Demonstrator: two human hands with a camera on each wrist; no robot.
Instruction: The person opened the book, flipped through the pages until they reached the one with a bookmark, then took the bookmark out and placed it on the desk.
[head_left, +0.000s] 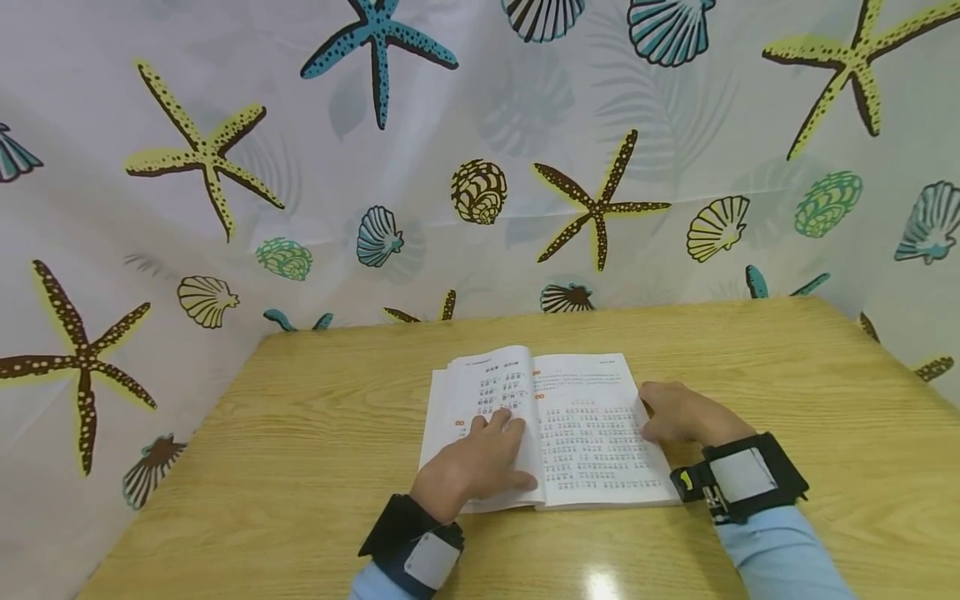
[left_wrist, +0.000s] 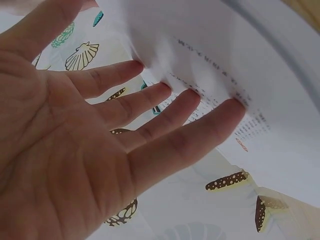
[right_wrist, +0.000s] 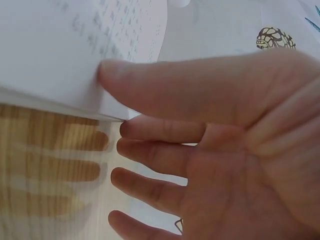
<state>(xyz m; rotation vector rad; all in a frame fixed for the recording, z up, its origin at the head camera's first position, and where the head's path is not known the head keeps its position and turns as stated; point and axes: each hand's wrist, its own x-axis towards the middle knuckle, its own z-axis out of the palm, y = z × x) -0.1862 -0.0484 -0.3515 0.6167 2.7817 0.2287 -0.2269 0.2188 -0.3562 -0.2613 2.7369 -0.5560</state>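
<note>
An open book [head_left: 592, 433] with printed pages lies on the wooden table. My left hand [head_left: 476, 462] rests on its left page, fingers spread and fairly straight. In the left wrist view, the fingertips of that left hand [left_wrist: 125, 130] touch the white paper, which curves up beside them. At the book's right edge, my right hand [head_left: 690, 412] holds the side of the page block. Close up, the right hand [right_wrist: 200, 135] has its thumb on the printed page [right_wrist: 55, 55] and its index fingertip right at the edge, the other fingers stretched out below.
The wooden table [head_left: 315, 442] extends around the book on all sides. Behind it and to the left hangs a pale cloth [head_left: 450, 75] printed with starfish and shells. Both wrists wear black straps, and the right strap [head_left: 750, 475] sits beside the book's near right corner.
</note>
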